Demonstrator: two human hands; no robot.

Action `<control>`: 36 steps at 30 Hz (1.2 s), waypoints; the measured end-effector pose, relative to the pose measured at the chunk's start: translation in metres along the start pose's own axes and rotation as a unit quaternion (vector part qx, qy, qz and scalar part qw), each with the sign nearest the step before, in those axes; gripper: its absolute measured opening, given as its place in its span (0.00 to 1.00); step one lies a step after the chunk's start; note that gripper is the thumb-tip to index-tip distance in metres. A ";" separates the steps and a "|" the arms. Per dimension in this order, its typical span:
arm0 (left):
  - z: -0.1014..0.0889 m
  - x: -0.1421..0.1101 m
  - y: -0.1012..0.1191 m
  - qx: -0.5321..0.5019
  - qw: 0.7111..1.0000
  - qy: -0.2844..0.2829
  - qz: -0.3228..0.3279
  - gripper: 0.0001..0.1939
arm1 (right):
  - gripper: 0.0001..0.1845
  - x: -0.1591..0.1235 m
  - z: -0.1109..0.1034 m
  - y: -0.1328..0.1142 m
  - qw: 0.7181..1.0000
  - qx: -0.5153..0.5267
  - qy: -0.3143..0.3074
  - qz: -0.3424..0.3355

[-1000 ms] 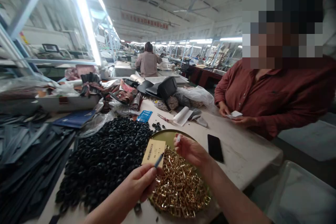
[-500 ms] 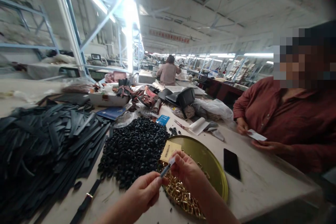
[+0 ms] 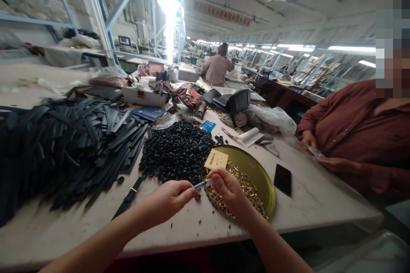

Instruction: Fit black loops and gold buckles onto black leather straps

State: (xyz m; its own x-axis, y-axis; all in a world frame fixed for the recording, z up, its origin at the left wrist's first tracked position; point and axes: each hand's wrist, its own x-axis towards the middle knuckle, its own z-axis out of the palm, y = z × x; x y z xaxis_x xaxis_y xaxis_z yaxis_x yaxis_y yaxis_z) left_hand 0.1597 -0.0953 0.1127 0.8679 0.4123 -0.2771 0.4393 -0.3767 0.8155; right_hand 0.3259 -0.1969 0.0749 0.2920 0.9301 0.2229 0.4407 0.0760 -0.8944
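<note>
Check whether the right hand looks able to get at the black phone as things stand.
Probably yes: the black phone lies uncovered on the tabletop, with only the round tray between. The right hand is, however, occupied at the end of the pen.

Slim blue-grey pen [image 3: 201,184]: ends hidden in bare L hand [image 3: 179,193] & R hand [image 3: 226,187]. Dark-red-shirted co-worker [image 3: 355,132] cut off @ R edge.

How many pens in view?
1: the pen, held between the left hand and right hand, near the round tray. Others may be hidden in the clutter.
</note>
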 end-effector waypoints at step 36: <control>0.016 0.111 -0.054 0.097 0.982 0.159 -0.025 0.09 | 0.10 0.053 -0.069 0.130 0.957 -0.030 0.124 0.262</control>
State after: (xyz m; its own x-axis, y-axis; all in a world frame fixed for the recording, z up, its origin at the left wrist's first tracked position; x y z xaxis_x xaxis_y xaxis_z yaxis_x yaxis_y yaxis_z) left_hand 0.2358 -0.0426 0.0297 0.7413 0.6608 -0.1176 0.5426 -0.4868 0.6846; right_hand 0.4571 -0.1619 -0.0031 0.6757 0.7199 -0.1584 0.2240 -0.4053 -0.8863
